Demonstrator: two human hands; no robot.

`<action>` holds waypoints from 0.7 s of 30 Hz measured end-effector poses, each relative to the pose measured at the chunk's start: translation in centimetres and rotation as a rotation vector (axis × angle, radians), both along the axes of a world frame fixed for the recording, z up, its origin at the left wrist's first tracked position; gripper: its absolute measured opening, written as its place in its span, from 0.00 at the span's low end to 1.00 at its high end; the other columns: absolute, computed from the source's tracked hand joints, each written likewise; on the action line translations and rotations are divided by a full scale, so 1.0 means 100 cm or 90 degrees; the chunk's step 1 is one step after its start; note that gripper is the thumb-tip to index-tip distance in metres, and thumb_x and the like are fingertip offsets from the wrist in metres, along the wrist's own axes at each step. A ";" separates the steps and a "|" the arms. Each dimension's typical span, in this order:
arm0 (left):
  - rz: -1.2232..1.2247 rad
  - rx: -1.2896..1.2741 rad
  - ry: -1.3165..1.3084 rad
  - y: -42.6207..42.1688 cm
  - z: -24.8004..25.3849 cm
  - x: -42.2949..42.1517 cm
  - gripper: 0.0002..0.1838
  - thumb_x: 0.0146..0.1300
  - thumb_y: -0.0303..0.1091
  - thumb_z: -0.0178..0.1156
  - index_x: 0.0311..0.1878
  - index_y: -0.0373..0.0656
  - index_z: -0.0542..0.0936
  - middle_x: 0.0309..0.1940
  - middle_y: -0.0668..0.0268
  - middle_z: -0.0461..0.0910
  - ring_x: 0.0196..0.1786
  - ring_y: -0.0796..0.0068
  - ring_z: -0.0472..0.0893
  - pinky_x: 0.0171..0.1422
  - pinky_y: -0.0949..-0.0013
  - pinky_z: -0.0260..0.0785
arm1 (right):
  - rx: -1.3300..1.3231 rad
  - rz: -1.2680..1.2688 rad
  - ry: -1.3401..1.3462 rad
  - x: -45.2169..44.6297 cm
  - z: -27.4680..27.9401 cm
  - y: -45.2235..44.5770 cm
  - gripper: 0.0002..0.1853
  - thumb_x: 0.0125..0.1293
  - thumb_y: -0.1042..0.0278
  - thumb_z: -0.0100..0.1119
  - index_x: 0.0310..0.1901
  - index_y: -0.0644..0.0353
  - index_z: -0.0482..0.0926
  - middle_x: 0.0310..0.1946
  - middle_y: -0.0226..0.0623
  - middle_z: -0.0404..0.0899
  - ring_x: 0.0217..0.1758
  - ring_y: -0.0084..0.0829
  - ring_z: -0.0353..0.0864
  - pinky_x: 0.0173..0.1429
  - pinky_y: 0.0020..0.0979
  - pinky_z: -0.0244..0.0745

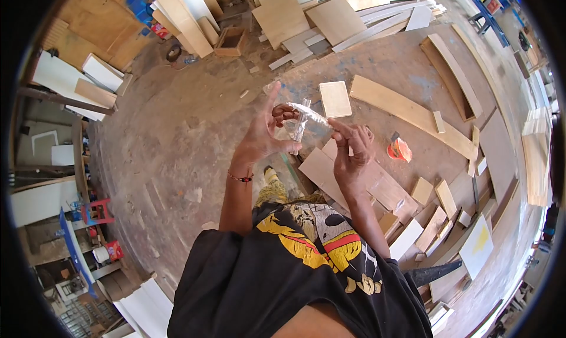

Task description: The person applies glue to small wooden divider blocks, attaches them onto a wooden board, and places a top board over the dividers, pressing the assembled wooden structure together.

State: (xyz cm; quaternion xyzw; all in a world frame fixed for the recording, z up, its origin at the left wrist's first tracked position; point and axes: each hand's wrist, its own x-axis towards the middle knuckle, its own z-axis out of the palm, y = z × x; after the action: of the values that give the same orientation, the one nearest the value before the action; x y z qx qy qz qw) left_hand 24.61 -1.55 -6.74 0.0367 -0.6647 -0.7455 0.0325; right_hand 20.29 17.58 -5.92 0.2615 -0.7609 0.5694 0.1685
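Note:
A whitish, translucent crumpled strip (311,113) stretches between my two hands, with a clear upright piece (299,129) crossing it. My left hand (265,129), with a beaded bracelet on its wrist, has its index finger raised and its thumb against the lower end of the clear piece. The other left fingers curl behind the strip's left end. My right hand (354,146) pinches the strip's right end between thumb and fingertips. What exactly the clear piece is cannot be made out.
A long wooden board (407,114) and a pale rectangular panel (335,99) lie beyond my hands. A red-orange container (400,150) stands to the right. Wood offcuts (433,226) are scattered at the lower right, and stacked panels (336,21) lie at the top.

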 end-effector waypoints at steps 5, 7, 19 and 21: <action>0.023 0.050 0.013 -0.004 -0.005 0.001 0.68 0.29 0.19 0.76 0.72 0.42 0.39 0.51 0.61 0.74 0.50 0.74 0.74 0.56 0.71 0.62 | 0.078 0.079 0.153 0.002 0.008 0.008 0.16 0.49 0.80 0.58 0.40 0.51 0.82 0.25 0.27 0.73 0.29 0.27 0.69 0.40 0.31 0.56; 0.025 0.075 -0.013 -0.005 -0.005 0.000 0.68 0.29 0.19 0.76 0.72 0.41 0.39 0.51 0.61 0.74 0.50 0.74 0.74 0.56 0.71 0.62 | 0.081 0.115 0.176 0.004 0.009 0.010 0.15 0.49 0.79 0.58 0.40 0.51 0.82 0.25 0.27 0.73 0.29 0.27 0.68 0.40 0.31 0.56; -0.016 0.027 0.005 0.011 -0.002 -0.006 0.69 0.28 0.19 0.77 0.72 0.43 0.40 0.49 0.60 0.75 0.51 0.72 0.74 0.58 0.71 0.65 | 0.081 0.054 0.103 0.004 0.010 0.017 0.15 0.49 0.82 0.57 0.39 0.53 0.81 0.25 0.29 0.74 0.30 0.29 0.69 0.41 0.32 0.58; -0.023 0.078 -0.016 0.008 -0.007 -0.012 0.68 0.29 0.19 0.76 0.72 0.43 0.40 0.50 0.59 0.74 0.51 0.72 0.73 0.58 0.70 0.66 | 0.067 0.138 0.086 0.006 0.013 0.023 0.13 0.53 0.81 0.57 0.39 0.55 0.81 0.24 0.30 0.73 0.30 0.29 0.69 0.40 0.31 0.58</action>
State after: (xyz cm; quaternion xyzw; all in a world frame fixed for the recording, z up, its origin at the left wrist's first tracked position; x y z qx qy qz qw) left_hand 23.39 -0.79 -7.45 0.0363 -0.6187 -0.7848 0.0084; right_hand 20.90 19.86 -4.63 0.3885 -0.7441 0.5244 0.1429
